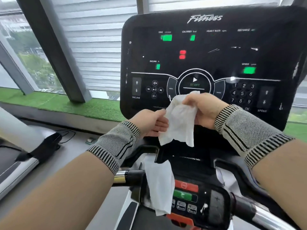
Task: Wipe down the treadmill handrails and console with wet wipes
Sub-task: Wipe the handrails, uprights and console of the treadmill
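Note:
A white wet wipe (179, 120) hangs crumpled between both hands, just in front of the lower edge of the black treadmill console (207, 52). My left hand (150, 121) pinches its left edge, palm turned up. My right hand (201, 108) grips its upper right part from above. A second white wipe (160, 185) lies draped over the lower control panel (187, 196) with its red and green buttons. The chrome and black handrail (259, 214) runs across the bottom right, and another handrail end (123, 177) shows under my left wrist.
A neighbouring treadmill (29, 146) stands at the left with a black cable on the floor beside it. Green artificial turf (54, 102) lines the window sill. Slanted grey window beams and white blinds fill the background.

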The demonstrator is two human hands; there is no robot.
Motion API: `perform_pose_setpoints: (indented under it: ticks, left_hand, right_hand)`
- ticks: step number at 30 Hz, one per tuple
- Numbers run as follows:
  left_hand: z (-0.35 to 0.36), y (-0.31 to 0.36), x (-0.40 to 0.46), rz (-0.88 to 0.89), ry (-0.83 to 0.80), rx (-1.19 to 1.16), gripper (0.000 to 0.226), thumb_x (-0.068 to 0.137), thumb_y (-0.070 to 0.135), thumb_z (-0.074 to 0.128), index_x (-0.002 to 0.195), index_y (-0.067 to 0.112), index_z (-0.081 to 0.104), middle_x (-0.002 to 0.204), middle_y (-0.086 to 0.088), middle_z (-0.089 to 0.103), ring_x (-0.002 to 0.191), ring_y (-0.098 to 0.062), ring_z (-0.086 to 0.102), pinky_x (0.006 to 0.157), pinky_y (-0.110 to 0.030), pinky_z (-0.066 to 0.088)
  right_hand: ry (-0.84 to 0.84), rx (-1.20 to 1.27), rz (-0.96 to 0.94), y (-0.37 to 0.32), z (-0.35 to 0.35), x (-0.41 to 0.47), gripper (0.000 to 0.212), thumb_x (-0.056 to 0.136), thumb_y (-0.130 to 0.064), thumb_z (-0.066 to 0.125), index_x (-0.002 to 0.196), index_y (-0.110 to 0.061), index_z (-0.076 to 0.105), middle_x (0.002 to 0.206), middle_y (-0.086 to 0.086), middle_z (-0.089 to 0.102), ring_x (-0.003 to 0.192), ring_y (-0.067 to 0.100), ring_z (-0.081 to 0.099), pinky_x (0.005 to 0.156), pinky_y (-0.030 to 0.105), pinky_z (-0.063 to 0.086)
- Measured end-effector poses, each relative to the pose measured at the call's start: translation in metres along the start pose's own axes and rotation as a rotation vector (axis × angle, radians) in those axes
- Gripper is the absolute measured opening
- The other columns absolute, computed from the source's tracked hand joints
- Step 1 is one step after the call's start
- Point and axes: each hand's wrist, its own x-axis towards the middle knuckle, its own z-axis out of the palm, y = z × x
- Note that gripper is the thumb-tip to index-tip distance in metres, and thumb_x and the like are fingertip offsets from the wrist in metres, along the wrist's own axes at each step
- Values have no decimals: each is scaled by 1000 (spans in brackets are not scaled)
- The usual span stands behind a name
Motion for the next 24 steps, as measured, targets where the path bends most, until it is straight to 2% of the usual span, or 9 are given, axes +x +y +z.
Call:
perform_pose_setpoints:
  ticks: [2,4,9,12,16,18,20,22,24]
  left_hand:
    - [0,-4,4,-14,2,-11,45,95,47,48,103,6,66,99,-6,71,94,-19,67,81,-33,51]
    - [-1,-7,4,-25,-39,-86,48,93,52,49,98,7,66,91,-5,72,87,-19,67,76,-33,51]
    - [-2,-8,2,-45,-196,-280,58,93,54,46,110,1,64,97,-10,69,86,-22,67,74,-34,55]
    - [-2,-9,4,23,-195,-279,41,96,35,53,113,0,64,104,-14,69,89,-23,67,77,-35,55]
    - [-5,-10,8,79,-123,-315,29,96,20,54,109,-3,65,103,-16,70,95,-29,67,84,-42,55]
    - [-8,-7,9,85,-155,-365,30,98,20,50,113,-3,62,109,-18,69,103,-31,66,90,-44,53]
    - [-11,-4,11,83,-188,-395,33,99,22,48,117,-3,60,112,-19,68,105,-31,66,92,-44,52]
    - [-12,-1,13,82,-198,-412,33,99,23,47,118,-2,59,112,-18,69,104,-30,66,90,-44,53]
    - [-12,1,14,71,-202,-424,34,99,24,48,118,-1,59,110,-16,69,102,-29,67,87,-43,55]
  right_hand:
    - [-19,95,32,1,0,-1,28,80,-4,51,108,-4,56,98,14,61,81,24,65,69,37,56]
    - [-21,171,46,5,3,-1,36,81,-6,50,116,-2,54,100,14,63,83,24,66,69,36,56]
    - [-27,195,78,19,17,-1,47,84,-11,51,128,4,50,126,24,58,108,34,62,90,46,52]
    - [82,89,17,22,23,0,35,89,-10,55,120,5,57,118,22,63,102,31,65,81,41,56]
    - [216,-119,-50,29,22,3,24,88,-19,62,106,-4,66,101,10,71,91,22,68,71,35,57]
    - [246,-221,12,34,18,1,33,83,-36,67,102,-8,68,91,6,71,81,21,66,75,36,57]
    - [183,-174,145,38,14,-3,45,77,-48,70,103,-12,67,92,6,72,84,22,67,85,42,54]
    - [100,-69,199,43,11,-5,45,74,-45,71,105,-13,66,96,6,72,93,24,67,88,46,51]
    - [70,7,144,44,10,-5,27,80,-27,70,102,-12,66,90,5,72,87,20,67,82,39,52]
